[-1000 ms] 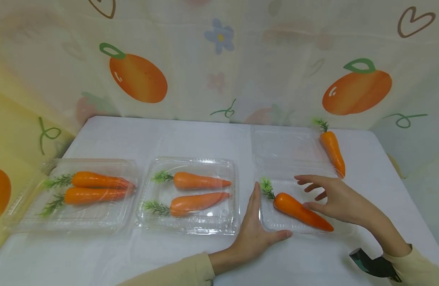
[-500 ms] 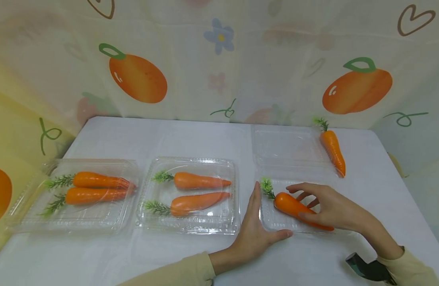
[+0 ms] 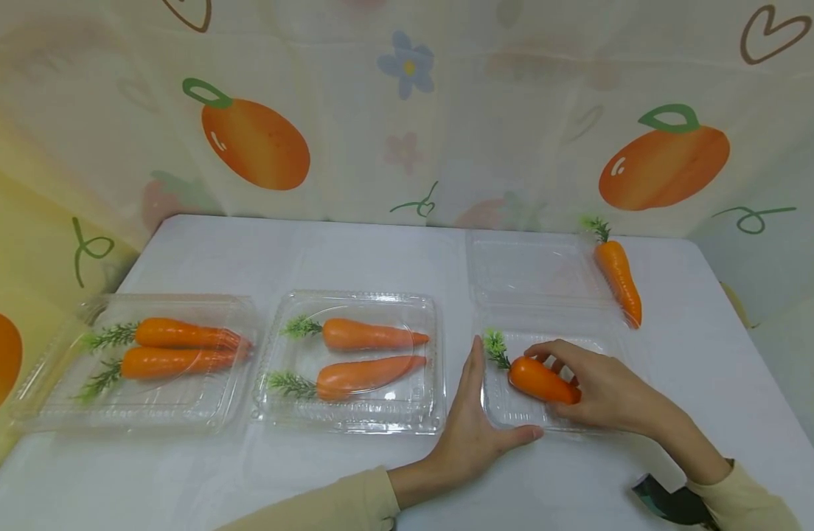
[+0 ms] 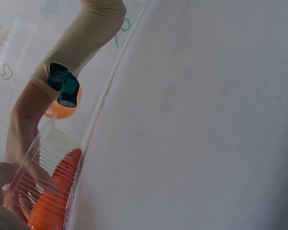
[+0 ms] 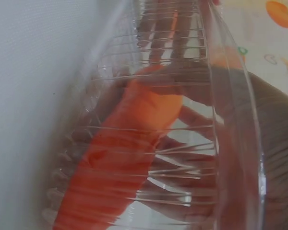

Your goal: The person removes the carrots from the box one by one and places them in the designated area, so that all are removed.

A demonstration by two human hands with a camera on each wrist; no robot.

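In the head view, the left hand (image 3: 467, 435), fingers extended, braces the open box (image 3: 503, 405), seemingly to steady it; the right hand (image 3: 599, 391) grips the carrot (image 3: 538, 380) inside. In the left wrist view, its tip projects past the gripping fingers. In the right wrist view, they lie beside it.

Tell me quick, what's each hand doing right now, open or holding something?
Left hand: open, at the corner of the opened container.
Right hand: holding the carrot in that container.
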